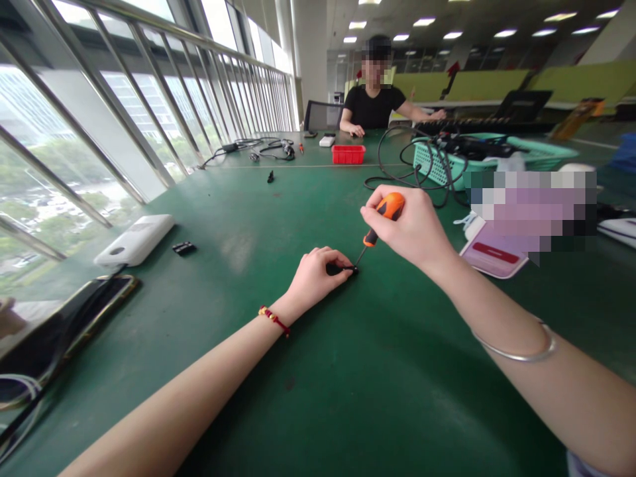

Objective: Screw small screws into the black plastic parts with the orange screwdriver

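Note:
My left hand (318,275) rests on the green table (298,371), its fingers and thumb closed round a small black part (338,269). Most of that part is hidden by the fingers, so its kind cannot be made out. My right hand (410,222) grips a screwdriver (391,206) by its orange and black handle. The screwdriver leans, its thin shaft pointing down and left. Its tip meets the right end of the black part, beside my left fingertips.
On the left lie a white power bank (135,240), a phone (74,324) and a small black piece (184,248). Farther back are a red bin (348,155), cables (271,149) and a teal basket (437,162). A purple pouch (497,248) lies right. Someone in a black shirt (372,106) sits opposite.

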Tool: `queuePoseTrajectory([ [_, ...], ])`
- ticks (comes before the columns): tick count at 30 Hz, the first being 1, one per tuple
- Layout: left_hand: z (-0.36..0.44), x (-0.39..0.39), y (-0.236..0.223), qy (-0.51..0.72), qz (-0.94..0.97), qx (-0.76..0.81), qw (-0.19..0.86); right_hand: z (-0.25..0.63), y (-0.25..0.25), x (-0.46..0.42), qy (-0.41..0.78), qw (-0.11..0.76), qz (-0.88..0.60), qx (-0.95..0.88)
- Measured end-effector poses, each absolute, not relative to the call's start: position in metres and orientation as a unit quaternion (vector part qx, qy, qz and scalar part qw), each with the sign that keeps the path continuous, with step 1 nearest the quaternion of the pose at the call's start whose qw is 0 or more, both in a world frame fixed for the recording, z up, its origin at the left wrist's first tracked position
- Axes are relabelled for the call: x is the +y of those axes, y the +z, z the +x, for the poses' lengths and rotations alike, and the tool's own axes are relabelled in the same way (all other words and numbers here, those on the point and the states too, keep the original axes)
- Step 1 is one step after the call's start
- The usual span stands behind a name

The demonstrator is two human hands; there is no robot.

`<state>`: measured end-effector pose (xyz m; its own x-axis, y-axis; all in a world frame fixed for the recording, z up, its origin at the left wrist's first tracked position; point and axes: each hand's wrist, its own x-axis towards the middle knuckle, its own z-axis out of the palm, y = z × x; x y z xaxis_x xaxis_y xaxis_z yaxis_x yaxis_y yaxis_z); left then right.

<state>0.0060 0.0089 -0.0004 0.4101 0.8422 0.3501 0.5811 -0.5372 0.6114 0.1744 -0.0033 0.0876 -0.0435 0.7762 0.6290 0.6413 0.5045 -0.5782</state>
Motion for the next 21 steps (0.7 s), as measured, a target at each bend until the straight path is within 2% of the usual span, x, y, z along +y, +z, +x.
queuePoseTrajectory([
  [4,0.005,0.009,0.0,0.336,0.801,0.44,0.229,0.181,0.087,-0.003,0.001,0.551,-0.452,-0.702],
  [6,0.005,0.009,0.0,0.341,0.791,0.444,0.248,0.186,0.081,-0.004,-0.008,0.541,-0.419,-0.729],
  [9,0.004,0.01,0.0,0.346,0.781,0.443,0.274,0.194,0.059,-0.006,0.027,0.436,-0.403,-0.804],
  [13,0.003,0.01,0.0,0.343,0.782,0.443,0.272,0.201,0.025,-0.007,0.043,0.28,-0.491,-0.824],
  [21,0.002,0.01,0.002,0.368,0.765,0.435,0.3,0.194,0.001,-0.004,0.044,0.248,-0.515,-0.819],
])
